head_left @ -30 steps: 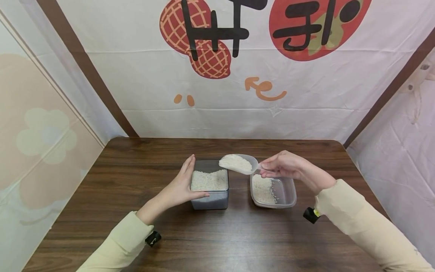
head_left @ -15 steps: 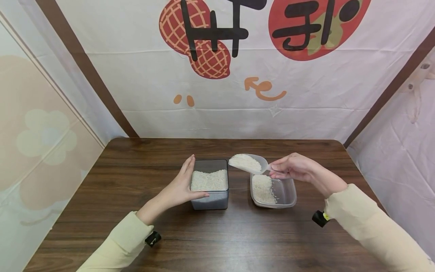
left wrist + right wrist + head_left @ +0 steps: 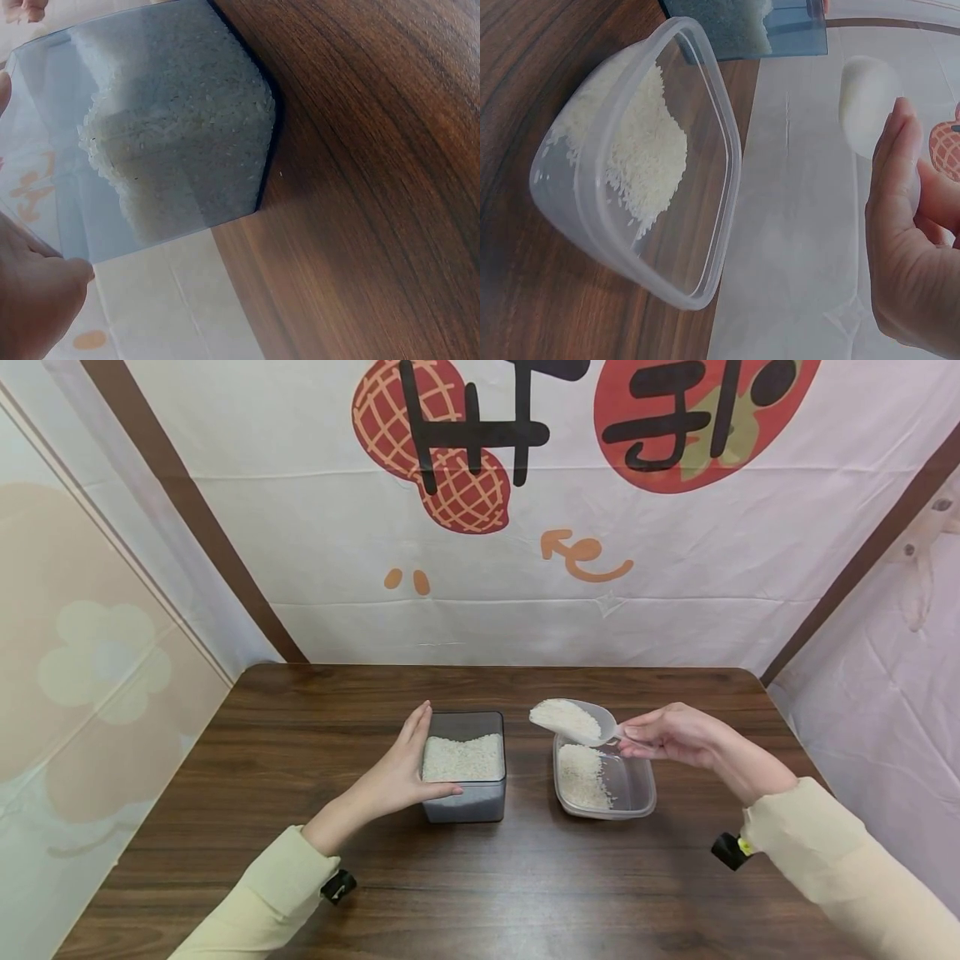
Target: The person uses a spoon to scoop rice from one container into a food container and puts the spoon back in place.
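My right hand (image 3: 671, 733) pinches the handle of a clear plastic scoop (image 3: 604, 722) heaped with white rice (image 3: 564, 718). In the head view the scoop hangs over the back left part of a low clear plastic tub (image 3: 641, 812), which has rice along its left side. In the right wrist view the scoop (image 3: 862, 105) is partly hidden by the fingers. A tall bluish see-through box (image 3: 465, 802), more than half full of rice (image 3: 187, 120), stands to the left. My left hand (image 3: 393, 777) grips this box's left side near the rim, thumb in front and fingers behind.
Box and tub stand a short way apart on a dark wood-grain table (image 3: 525, 893). A white cloth (image 3: 315, 552) with printed pictures hangs behind the table's far edge. One loose grain (image 3: 280, 174) lies near the box.
My right hand has carried the full scoop to the right, from beside the box's rim to over the tub. The left hand and both containers have stayed put.
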Motion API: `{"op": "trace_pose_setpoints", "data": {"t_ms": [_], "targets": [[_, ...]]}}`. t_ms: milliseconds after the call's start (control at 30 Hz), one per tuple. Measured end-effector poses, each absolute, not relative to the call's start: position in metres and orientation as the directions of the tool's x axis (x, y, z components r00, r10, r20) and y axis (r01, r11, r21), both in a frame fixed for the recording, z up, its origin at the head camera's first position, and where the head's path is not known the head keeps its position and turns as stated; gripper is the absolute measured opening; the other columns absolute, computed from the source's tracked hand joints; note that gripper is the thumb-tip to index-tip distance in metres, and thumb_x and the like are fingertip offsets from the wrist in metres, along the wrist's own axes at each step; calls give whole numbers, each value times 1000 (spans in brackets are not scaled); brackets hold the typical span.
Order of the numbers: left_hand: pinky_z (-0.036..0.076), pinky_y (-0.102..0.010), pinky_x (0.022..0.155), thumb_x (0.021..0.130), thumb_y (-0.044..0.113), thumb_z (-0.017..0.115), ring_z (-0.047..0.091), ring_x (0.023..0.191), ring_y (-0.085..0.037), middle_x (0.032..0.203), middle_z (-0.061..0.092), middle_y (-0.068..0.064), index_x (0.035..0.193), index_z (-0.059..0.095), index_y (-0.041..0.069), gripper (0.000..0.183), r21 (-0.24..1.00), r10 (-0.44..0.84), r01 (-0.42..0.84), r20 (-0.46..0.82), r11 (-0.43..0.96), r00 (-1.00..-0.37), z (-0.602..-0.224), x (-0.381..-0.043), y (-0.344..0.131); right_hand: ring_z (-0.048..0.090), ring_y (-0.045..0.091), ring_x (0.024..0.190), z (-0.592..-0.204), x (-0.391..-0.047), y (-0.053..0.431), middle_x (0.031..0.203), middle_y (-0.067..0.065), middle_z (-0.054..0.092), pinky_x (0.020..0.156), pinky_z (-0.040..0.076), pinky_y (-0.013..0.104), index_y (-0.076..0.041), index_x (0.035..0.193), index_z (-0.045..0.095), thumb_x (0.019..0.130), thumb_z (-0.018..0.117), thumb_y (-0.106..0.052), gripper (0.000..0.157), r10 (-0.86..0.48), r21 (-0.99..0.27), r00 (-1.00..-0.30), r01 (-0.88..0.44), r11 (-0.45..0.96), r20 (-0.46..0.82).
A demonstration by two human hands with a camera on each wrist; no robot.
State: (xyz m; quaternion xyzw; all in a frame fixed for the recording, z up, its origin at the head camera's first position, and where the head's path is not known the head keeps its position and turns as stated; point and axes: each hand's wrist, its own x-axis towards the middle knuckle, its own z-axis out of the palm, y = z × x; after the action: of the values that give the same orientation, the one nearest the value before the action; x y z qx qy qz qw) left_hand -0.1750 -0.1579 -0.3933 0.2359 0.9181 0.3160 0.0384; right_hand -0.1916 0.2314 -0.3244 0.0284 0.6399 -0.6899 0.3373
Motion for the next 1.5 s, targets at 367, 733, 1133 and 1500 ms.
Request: {"op": "trace_pose_setpoints", "data": {"t_ms": [367, 733, 1133, 1500], "targets": [[29, -49, 102, 68, 58, 70, 15, 135, -34, 152, -5, -12, 145, -5, 3, 121, 600, 451, 402, 76, 692, -889, -393, -174, -156, 66, 19, 82, -331, -183, 253, 85, 11, 68, 79, 50, 25, -2, 89, 69, 90, 47, 6, 24, -454, -862, -766, 506, 13, -456], [29, -49, 102, 68, 59, 69, 17, 135, -33, 152, -4, -12, 146, -4, 4, 120, 609, 446, 398, 80, 687, -891, -393, -172, -156, 66, 19, 83, -337, -177, 270, 87, 12, 68, 80, 50, 25, -6, 88, 71, 89, 52, 2, 21, -461, -862, -767, 506, -6, -447], [29, -49, 101, 68, 59, 69, 17, 134, -33, 151, -3, -13, 145, -3, 2, 120, 609, 446, 402, 86, 684, -891, -394, -172, -156, 66, 19, 84, -341, -167, 294, 88, 11, 68, 79, 50, 25, -6, 90, 70, 91, 51, 0, 20, -464, -855, -764, 518, -24, -449], [29, -50, 101, 69, 55, 71, 16, 135, -34, 151, -4, -13, 145, -4, 3, 119, 611, 447, 400, 83, 683, -891, -393, -171, -155, 66, 20, 86, -348, -163, 306, 91, 12, 68, 81, 49, 26, -5, 93, 70, 91, 50, 1, 21, -494, -849, -751, 526, -49, -437]]}}
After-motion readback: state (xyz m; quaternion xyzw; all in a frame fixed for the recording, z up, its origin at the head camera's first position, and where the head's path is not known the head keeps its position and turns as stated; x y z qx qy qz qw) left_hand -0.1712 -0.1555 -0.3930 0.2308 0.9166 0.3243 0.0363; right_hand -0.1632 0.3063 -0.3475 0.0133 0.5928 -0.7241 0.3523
